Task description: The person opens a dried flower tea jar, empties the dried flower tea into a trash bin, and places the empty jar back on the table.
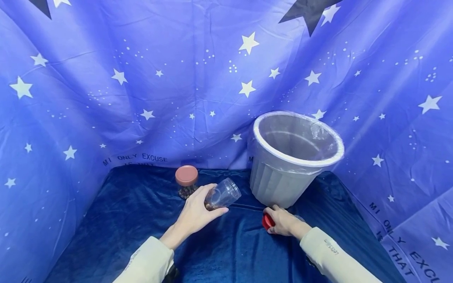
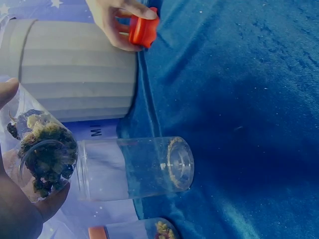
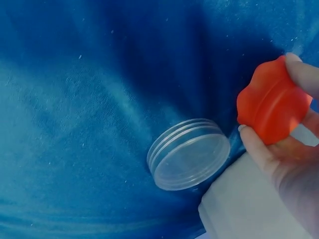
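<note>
My left hand grips a clear jar, tilted with its mouth toward the upper right. Dark, crumbly dried pieces lie at its bottom in the left wrist view. Beyond it, that view shows a second clear jar upright on the cloth, with crumbs around its base. By the bin's foot, my right hand pinches a red scalloped lid between thumb and fingers. A shallow clear round piece with a ridged rim lies on the cloth near that hand in the right wrist view.
A grey bin lined with clear plastic stands at the back right. Behind my left hand stands a jar with a pink lid and dark contents. Dark blue cloth covers the table, and a starry blue curtain surrounds it.
</note>
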`<state>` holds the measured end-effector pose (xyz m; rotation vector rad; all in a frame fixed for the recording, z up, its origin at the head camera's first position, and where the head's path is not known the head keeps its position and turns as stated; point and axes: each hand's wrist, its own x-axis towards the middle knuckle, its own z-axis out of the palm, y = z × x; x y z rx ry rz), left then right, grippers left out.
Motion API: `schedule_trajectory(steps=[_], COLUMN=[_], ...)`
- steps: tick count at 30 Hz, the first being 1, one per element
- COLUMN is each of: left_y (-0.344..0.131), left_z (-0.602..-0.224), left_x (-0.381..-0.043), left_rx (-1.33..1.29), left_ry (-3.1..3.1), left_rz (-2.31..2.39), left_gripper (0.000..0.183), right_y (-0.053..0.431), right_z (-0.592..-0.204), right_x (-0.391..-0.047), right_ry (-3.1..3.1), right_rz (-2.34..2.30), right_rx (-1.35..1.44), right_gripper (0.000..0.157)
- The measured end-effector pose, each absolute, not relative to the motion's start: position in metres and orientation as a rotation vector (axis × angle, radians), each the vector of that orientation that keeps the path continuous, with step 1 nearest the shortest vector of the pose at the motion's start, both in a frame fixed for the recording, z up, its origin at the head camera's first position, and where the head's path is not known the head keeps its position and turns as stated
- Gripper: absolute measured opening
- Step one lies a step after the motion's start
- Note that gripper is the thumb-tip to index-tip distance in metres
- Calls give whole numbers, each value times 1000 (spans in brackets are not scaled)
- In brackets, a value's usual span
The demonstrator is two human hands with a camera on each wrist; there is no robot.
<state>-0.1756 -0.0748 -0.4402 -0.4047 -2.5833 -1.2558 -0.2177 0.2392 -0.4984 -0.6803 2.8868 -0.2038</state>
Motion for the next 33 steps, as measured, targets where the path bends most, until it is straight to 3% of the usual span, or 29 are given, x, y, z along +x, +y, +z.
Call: schedule_trajectory(steps=[13, 33], left_y=[-73, -86], left_z=[-434, -422], left_x=[-180, -187], left_rx=[-410, -371], left_ry=[-2554, -2512], left_rz=[-1281, -1287], left_gripper=[71, 70], right_y=[231, 206], right_z=[-484, -416], right_x=[-219, -236], right_ry=[2891, 2880], right_rz=[-132, -457], right_rx=[-641, -855], right_gripper=[56, 51])
